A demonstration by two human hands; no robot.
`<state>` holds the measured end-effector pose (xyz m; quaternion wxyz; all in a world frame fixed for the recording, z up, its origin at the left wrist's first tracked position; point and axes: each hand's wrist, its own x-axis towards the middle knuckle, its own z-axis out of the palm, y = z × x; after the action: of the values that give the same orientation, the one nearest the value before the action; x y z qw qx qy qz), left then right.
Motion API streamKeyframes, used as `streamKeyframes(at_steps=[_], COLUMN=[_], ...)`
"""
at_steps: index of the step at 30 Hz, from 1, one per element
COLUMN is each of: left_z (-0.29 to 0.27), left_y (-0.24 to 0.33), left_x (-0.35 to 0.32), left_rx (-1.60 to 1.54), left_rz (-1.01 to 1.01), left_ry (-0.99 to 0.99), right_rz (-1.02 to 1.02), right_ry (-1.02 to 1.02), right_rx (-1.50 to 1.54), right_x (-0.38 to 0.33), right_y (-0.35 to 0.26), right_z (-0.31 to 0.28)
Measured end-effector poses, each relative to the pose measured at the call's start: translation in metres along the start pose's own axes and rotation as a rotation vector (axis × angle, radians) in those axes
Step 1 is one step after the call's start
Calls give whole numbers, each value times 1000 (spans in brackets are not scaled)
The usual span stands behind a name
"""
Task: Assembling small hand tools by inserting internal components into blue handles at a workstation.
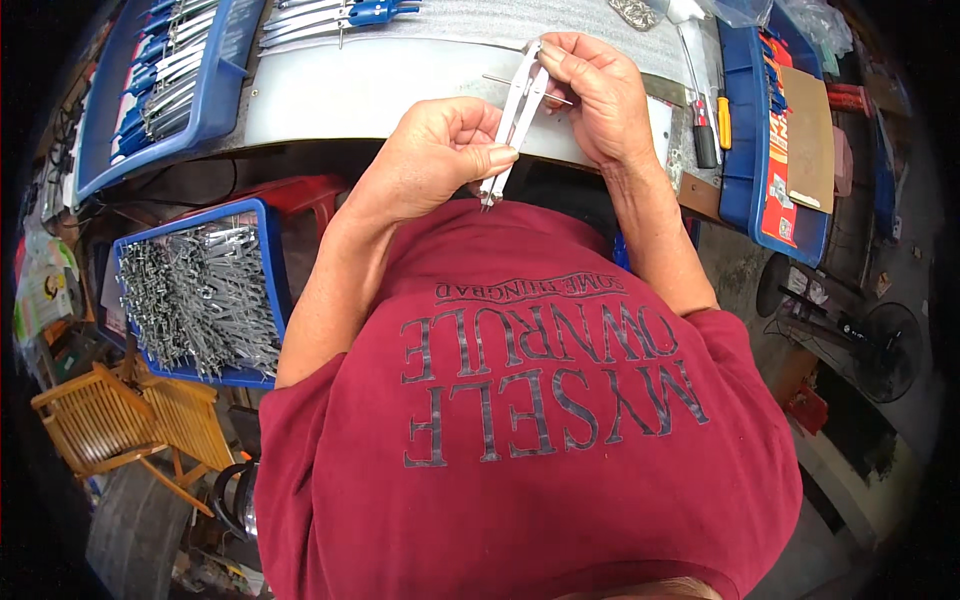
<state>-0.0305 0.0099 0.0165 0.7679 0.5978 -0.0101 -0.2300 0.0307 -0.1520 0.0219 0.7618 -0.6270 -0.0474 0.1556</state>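
Over the near edge of the worktable, both hands hold a silver two-legged metal tool (517,110) that looks like a pair of dividers. A thin rod (548,95) crosses its two legs. My left hand (440,150) is closed on the lower part, thumb pressed along a leg near the pointed end. My right hand (605,95) pinches the upper end between thumb and forefinger, its other fingers curled behind near the rod. Part of the tool is hidden behind the fingers.
Several similar tools with blue parts lie on the worktable (340,95) and in a blue tray (225,100) at left. Below it stands a blue bin (262,375) of metal parts. Screwdrivers (724,120) and another blue tray (738,130) are at right.
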Motion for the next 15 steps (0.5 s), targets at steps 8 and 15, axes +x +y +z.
streamKeyframes(at_steps=[8, 15], left_z=[-2, -4], left_y=[1, 5], left_x=[0, -2], left_rx=[-43, -14], left_rz=[-2, -34], left_ry=[-43, -86], right_rz=[-24, -62], right_ry=[49, 53], right_rx=[18, -76], right_x=[-2, -4], right_y=[0, -2], right_z=[3, 2])
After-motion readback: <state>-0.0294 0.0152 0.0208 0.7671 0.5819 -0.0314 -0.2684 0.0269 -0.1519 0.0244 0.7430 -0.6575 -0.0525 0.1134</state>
